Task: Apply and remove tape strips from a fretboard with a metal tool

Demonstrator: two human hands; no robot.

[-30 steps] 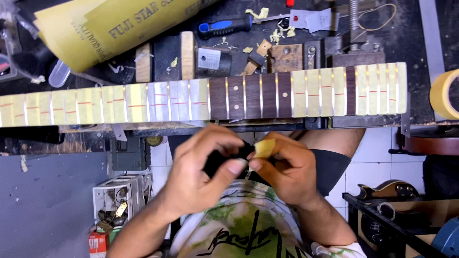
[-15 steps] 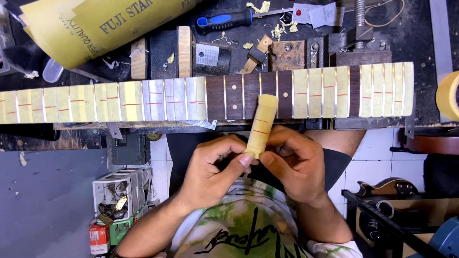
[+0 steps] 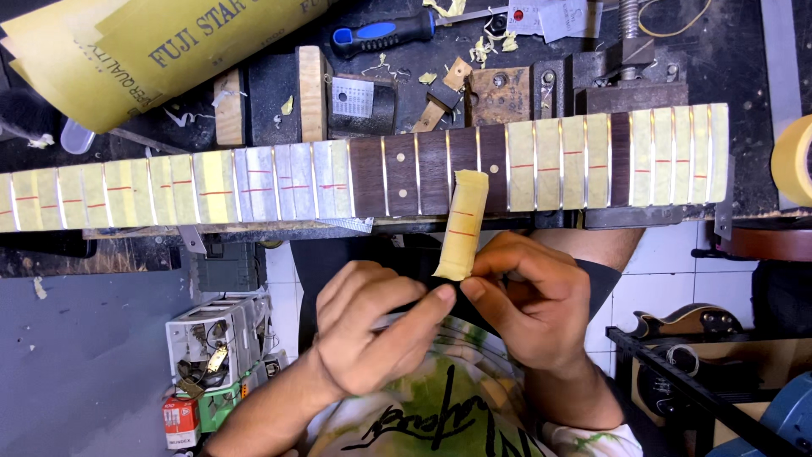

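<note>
A guitar neck (image 3: 406,173) lies across the workbench, most of its fretboard covered with yellow masking-tape strips marked with red lines; a few dark wood fret spaces in the middle are bare. A loose strip of yellow tape (image 3: 462,224) stands up from my fingers, its top end touching the fretboard. My left hand (image 3: 372,330) and my right hand (image 3: 529,305) both pinch the strip's lower end, just below the neck's near edge.
Yellow sandpaper sheets (image 3: 127,51) lie at the back left. A blue-handled screwdriver (image 3: 385,34), wood blocks (image 3: 311,93) and a metal clamp (image 3: 622,76) sit behind the neck. A tape roll (image 3: 795,161) is at the right edge. A guitar body (image 3: 685,322) lies below right.
The tape strip, first bunched small between my fingers, has been pulled out long and lifted until its top end lies against the fretboard. Both hands stayed close together.
</note>
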